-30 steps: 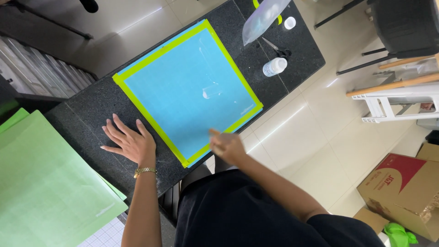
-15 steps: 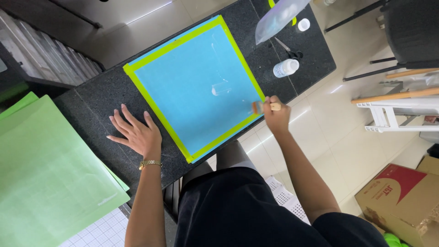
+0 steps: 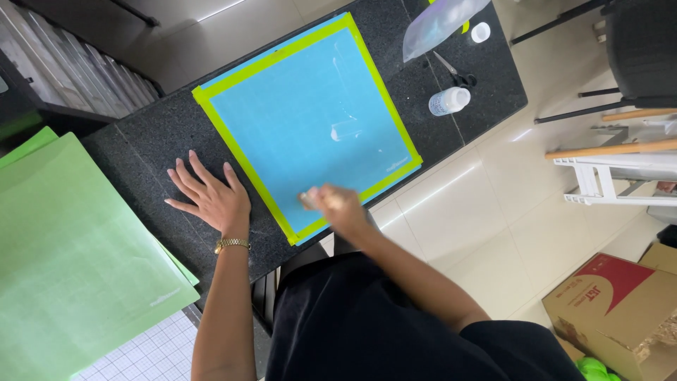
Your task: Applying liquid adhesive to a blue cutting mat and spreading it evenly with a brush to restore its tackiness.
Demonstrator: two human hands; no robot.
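Since half a second before, the right hand (image 3: 337,206) had swept back from the right-hand edge of the mat toward its near corner, while the left hand (image 3: 210,197) had stayed flat in place. The right hand was blurred by motion, its fingers curled around a small pale object that could not be made out, and it lay over the near edge of the square blue cutting mat with a lime-green border (image 3: 310,123). The mat lay flat and slightly rotated on the dark speckled stone tabletop (image 3: 148,141), its smooth surface showing faint glossy smears near the middle. The left hand rested open, palm down and fingers spread, on the bare stone just beside the mat's near left corner, a gold bracelet (image 3: 232,244) at the wrist. Beyond the mat's far right side sat a small clear plastic bottle lying on its side (image 3: 448,101), black-handled scissors (image 3: 453,72), a white round cap (image 3: 480,32) and a translucent plastic sheet (image 3: 441,21). To the left lay a large pale green sheet (image 3: 70,261), matte and smooth
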